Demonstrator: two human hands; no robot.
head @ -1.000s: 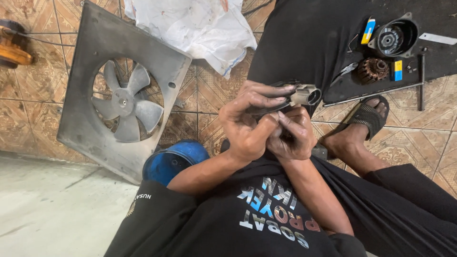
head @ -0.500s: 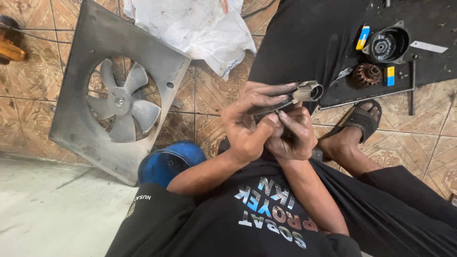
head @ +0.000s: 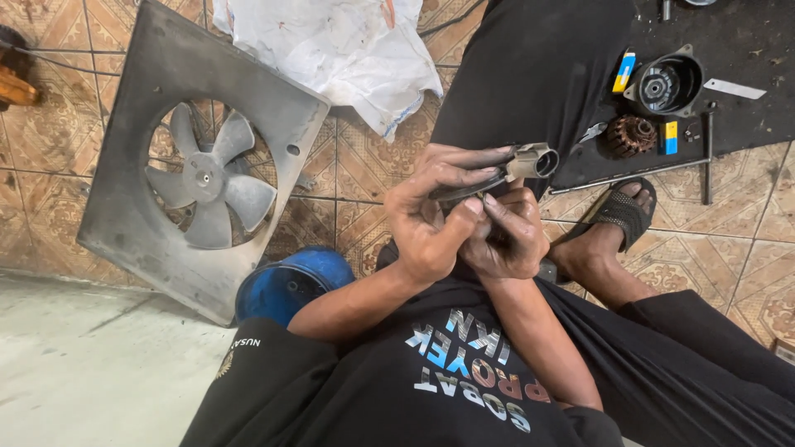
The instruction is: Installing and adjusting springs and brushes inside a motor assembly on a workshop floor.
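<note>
Held one grey connector (head: 534, 160) up over the lap, both hands closed on the dark lead behind it. Clamped the lead with the left hand (head: 426, 222), fingers (head: 464, 157) curled over the top and thumb pressed from below. Pinched the same lead from the right with the right hand (head: 507, 240), fingertips meeting the left thumb. Lay with its long axis running from lower left to upper right, open socket end poking out past the fingers, up and to the right, away from the body. Sat nearer the left hand's fingertips than the right's.

Counted on the tiled floor: one fan shroud (head: 124, 165) with five blades, one blue bucket (head: 290, 285), one white bag (head: 331, 50), one sandal (head: 617, 211). Counted on the black mat (head: 745, 124): one round housing (head: 667, 85), one brown toothed rotor (head: 629, 135), two blue-and-yellow boxes (head: 623, 73), one thin rod (head: 638, 171).
</note>
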